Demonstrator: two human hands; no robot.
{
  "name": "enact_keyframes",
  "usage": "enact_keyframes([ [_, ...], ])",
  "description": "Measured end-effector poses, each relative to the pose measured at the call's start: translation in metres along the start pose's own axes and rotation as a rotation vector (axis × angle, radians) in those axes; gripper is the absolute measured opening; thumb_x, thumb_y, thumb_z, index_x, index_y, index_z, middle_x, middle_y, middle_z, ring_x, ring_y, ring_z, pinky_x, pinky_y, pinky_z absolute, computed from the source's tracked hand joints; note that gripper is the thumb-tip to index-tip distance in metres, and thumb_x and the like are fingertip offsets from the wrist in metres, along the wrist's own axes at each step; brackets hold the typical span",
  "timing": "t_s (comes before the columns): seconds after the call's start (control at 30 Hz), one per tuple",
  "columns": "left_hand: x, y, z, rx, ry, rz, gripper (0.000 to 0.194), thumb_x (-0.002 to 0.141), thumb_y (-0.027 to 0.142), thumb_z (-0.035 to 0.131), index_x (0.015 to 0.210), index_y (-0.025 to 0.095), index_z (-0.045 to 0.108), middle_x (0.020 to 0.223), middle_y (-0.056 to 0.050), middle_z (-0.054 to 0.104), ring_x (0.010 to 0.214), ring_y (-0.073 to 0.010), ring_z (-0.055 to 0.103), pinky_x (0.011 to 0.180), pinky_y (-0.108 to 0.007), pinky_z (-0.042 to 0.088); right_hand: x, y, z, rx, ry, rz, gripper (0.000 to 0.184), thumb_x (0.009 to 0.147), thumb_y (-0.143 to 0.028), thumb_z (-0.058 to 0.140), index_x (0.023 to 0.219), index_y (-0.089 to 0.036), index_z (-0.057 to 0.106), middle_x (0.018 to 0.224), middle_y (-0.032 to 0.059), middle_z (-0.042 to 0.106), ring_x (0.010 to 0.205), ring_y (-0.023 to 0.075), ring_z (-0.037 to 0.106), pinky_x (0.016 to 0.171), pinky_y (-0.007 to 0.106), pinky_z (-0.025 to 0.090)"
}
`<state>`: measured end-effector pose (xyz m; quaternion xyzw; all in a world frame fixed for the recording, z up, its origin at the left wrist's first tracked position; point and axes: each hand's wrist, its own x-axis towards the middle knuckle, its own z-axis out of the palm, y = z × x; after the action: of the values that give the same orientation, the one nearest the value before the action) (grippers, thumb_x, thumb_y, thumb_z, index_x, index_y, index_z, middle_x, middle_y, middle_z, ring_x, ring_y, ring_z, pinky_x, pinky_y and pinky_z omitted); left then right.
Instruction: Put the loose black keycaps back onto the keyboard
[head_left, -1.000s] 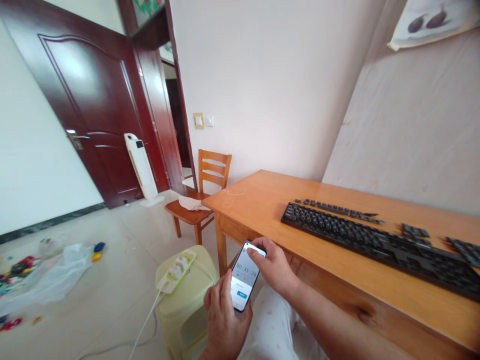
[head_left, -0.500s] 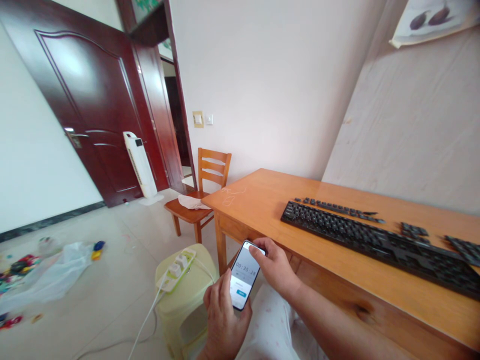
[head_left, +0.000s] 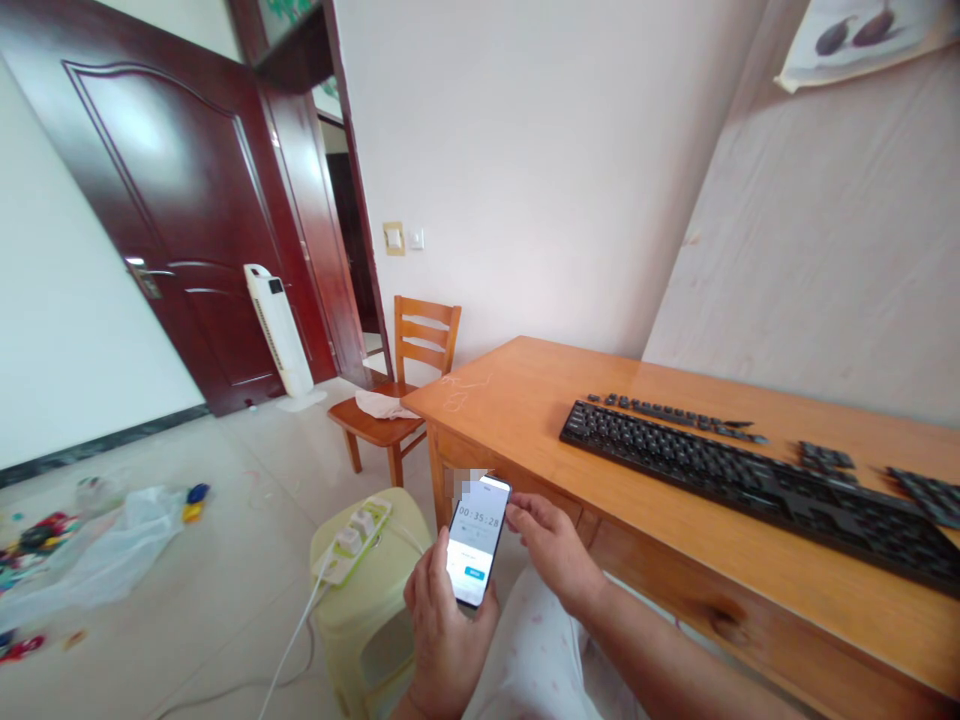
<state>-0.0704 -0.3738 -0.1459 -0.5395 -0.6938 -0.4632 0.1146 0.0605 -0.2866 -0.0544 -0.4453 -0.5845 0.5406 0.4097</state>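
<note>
A smartphone [head_left: 477,545] with a lit screen showing a timer reading 00:35:28 is tilted upright above my lap. My left hand [head_left: 450,610] is wrapped round its lower part, fingers along the left edge and thumb at the lower right. My right hand [head_left: 553,548] is beside the phone's upper right edge, its fingers curled in and its fingertips close together at that edge. Whether they touch the phone, I cannot tell. On the wooden table [head_left: 517,400] to the right lies a black keyboard [head_left: 675,470], with loose keycaps [head_left: 660,412] in rows behind it.
A pale yellow plastic stool [head_left: 375,590] left of my hands carries a power strip [head_left: 352,545] with a white cable. Behind it stands a wooden chair [head_left: 424,345] with a cloth on its seat. Small toys and a plastic bag [head_left: 112,545] lie on the floor at left.
My right hand has moved off the phone's top edge to beside its right edge. The phone, in my left hand, has shifted slightly left and up. The timer reading is the same.
</note>
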Motion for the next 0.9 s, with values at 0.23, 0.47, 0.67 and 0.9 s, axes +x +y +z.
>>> enact_keyframes([
  [0.23, 0.005, 0.000, 0.000, -0.011, 0.002, -0.019, 0.077, 0.077, 0.025, 0.066, 0.147, 0.018, 0.034, 0.130, -0.017, 0.054, 0.121, -0.0334, 0.053, 0.102, -0.052, 0.041, -0.001, 0.020, -0.002, -0.114, -0.074, -0.110, 0.029, 0.087, -0.043, 0.054, 0.088, -0.018, 0.069, 0.091, 0.0063, 0.073, 0.091, 0.0226, 0.066, 0.083, 0.035, 0.050],
  [0.47, 0.000, -0.019, 0.004, 0.047, -0.021, -0.071, 0.075, 0.078, 0.026, 0.065, 0.146, 0.019, 0.034, 0.125, -0.016, 0.057, 0.117, -0.0325, 0.055, 0.099, -0.052, 0.043, 0.001, 0.025, -0.006, -0.340, -0.045, -0.217, 0.025, 0.087, -0.032, 0.053, 0.097, -0.018, 0.071, 0.095, 0.0070, 0.073, 0.088, 0.0218, 0.066, 0.080, 0.034, 0.051],
  [0.67, -0.008, -0.037, 0.007, 0.089, -0.042, -0.100, 0.075, 0.079, 0.028, 0.065, 0.146, 0.019, 0.033, 0.125, -0.016, 0.056, 0.117, -0.0327, 0.055, 0.098, -0.051, 0.043, -0.005, 0.012, -0.010, -0.498, -0.031, -0.362, 0.026, 0.087, -0.026, 0.052, 0.104, -0.018, 0.070, 0.093, 0.0065, 0.071, 0.087, 0.0206, 0.065, 0.080, 0.033, 0.050],
  [0.9, -0.016, -0.054, 0.013, 0.179, -0.088, -0.178, 0.070, 0.081, 0.030, 0.061, 0.144, 0.017, 0.034, 0.127, -0.016, 0.056, 0.118, -0.0313, 0.054, 0.099, -0.049, 0.043, -0.007, -0.010, -0.016, -0.640, 0.015, -0.532, 0.028, 0.090, -0.026, 0.051, 0.112, -0.020, 0.066, 0.107, 0.0087, 0.069, 0.103, 0.0234, 0.062, 0.090, 0.038, 0.050],
])
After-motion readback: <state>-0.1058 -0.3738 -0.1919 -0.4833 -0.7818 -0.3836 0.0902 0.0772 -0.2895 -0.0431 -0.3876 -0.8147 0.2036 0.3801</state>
